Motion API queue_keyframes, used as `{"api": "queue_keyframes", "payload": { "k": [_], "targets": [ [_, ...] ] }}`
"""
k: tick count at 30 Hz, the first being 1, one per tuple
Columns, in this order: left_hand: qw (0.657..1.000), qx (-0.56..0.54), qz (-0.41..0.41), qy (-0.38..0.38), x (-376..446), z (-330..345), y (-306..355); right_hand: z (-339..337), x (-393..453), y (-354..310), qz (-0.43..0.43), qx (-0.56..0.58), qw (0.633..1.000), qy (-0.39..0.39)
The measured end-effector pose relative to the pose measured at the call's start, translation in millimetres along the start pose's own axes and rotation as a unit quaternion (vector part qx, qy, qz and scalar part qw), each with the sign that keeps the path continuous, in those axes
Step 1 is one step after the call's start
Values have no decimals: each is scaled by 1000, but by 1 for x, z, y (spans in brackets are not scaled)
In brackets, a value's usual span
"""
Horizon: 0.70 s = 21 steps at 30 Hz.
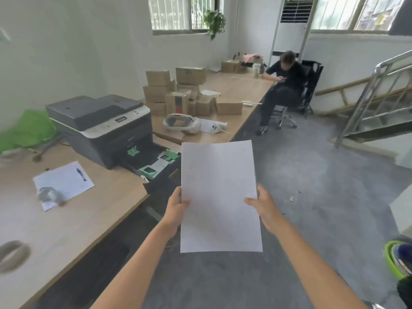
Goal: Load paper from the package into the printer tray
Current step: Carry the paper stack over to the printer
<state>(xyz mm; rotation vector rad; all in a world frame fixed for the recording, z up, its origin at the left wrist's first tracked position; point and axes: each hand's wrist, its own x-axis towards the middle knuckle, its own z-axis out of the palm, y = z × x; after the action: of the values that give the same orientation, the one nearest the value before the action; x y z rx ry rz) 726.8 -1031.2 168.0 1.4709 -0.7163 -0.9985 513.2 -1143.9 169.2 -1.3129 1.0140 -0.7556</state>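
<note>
A stack of white paper (219, 192) hangs in the air in front of me, over the floor, just right of the desk edge. My left hand (177, 208) grips its left edge and my right hand (264, 208) grips its right edge, thumbs on top. The dark grey printer (100, 123) stands on the desk to the left. Its paper tray (156, 168) is pulled out toward me, with green guides showing inside. The paper's top left corner overlaps the tray's near right end in the view.
A white sheet (64, 181) with a pen and a grey object lies on the wooden desk (78, 224). Cardboard boxes (178, 94) and a white headset (181, 123) sit behind the printer. A person (283, 85) sits on a chair at the far desk. A stair railing (374, 97) stands right.
</note>
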Motion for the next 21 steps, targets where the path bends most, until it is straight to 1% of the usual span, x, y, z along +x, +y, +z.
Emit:
{"api": "queue_keyframes", "payload": {
  "k": [7, 11, 13, 16, 21],
  "targets": [
    [995, -46, -3, 86, 79, -59, -1, 72, 113, -22, 4, -17, 995, -99],
    [989, -58, 7, 134, 123, -107, 8, 131, 179, -42, 4, -31, 988, -152],
    [984, -68, 6, 162, 141, -136, 10, 164, 207, -49, 8, -34, 981, -191],
    [976, -78, -3, 201, 155, -177, 14, 217, 241, -53, 8, -54, 966, -251],
    [958, -75, -25, 274, 160, -240, 10, 299, 275, -53, -1, -77, 943, -323]
  ]
}}
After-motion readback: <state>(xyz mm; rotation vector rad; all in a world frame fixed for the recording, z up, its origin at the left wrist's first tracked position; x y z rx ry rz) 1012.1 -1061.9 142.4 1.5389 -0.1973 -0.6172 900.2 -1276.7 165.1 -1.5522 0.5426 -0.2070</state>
